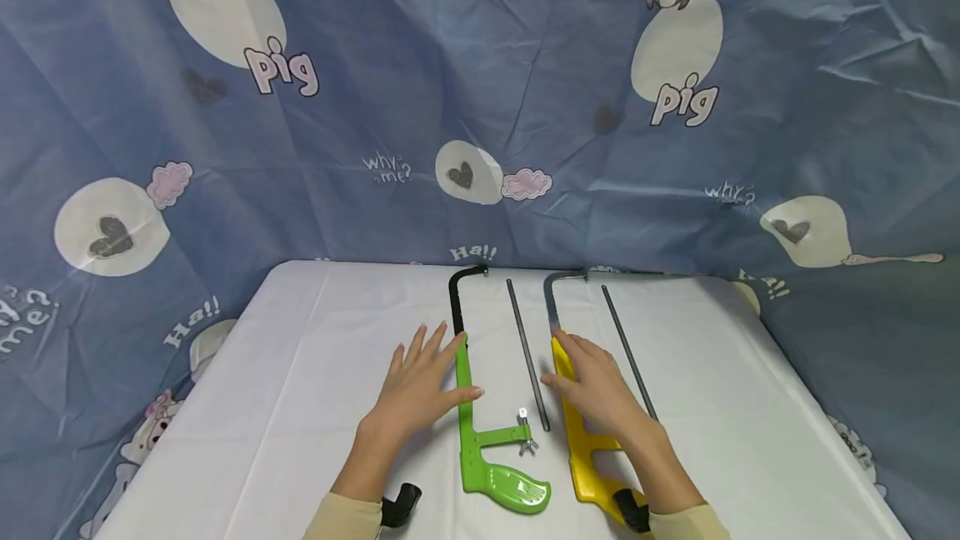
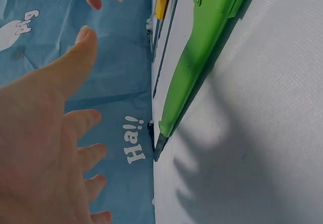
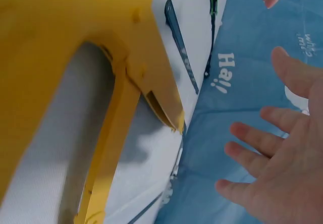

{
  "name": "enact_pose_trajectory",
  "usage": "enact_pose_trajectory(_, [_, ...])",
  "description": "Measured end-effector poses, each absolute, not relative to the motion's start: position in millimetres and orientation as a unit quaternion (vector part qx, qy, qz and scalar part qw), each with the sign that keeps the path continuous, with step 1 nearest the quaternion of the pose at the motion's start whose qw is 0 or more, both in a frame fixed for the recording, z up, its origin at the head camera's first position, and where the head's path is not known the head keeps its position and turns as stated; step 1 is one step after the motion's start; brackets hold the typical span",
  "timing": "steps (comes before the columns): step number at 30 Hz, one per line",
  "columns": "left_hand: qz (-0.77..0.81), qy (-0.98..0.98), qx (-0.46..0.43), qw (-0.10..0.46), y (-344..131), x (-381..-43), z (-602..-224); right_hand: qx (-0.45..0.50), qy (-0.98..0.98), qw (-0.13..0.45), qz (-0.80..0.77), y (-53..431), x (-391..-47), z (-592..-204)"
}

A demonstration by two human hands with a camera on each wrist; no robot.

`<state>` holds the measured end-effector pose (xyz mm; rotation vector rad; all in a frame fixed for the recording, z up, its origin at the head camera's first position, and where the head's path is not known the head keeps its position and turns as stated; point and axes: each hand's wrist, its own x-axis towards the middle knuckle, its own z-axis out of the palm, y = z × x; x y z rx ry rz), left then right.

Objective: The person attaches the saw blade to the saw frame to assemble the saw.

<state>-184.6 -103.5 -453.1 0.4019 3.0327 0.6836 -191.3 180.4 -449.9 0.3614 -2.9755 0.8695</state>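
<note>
A green hacksaw frame lies on the white table, its black bow pointing to the far edge. Over its left side my left hand hovers with spread fingers, holding nothing. The left wrist view shows that hand apart from the table, its shadow beside the green frame. A yellow hacksaw frame with a grey bow lies to the right. My right hand is above it with fingers extended, partly covering it. In the right wrist view, the yellow frame looms close, clear of the hand.
Between the frames lies a thin dark strip, probably a saw blade; another dark strip lies right of the yellow frame. A wing nut sits on the green frame's arm. Blue printed cloth hangs behind the table.
</note>
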Motion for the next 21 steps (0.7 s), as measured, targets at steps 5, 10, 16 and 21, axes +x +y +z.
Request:
enact_pose_trajectory(5, [0.205, 0.97, 0.131, 0.007, -104, -184, -453, 0.11, -0.954, 0.0, 0.279, 174, -190, -448])
enact_pose_trajectory(10, [0.201, 0.97, 0.137, 0.017, -103, -184, -454, 0.104, -0.959, 0.004, 0.264, 169, -189, -447])
enact_pose_trajectory(16, [0.202, 0.969, 0.142, 0.027, -103, -181, -456, 0.1, -0.962, 0.003, 0.253, 164, -188, -448])
enact_pose_trajectory(21, [0.208, 0.966, 0.153, 0.028, -104, -178, -458, 0.097, -0.96, 0.005, 0.262, 161, -185, -451])
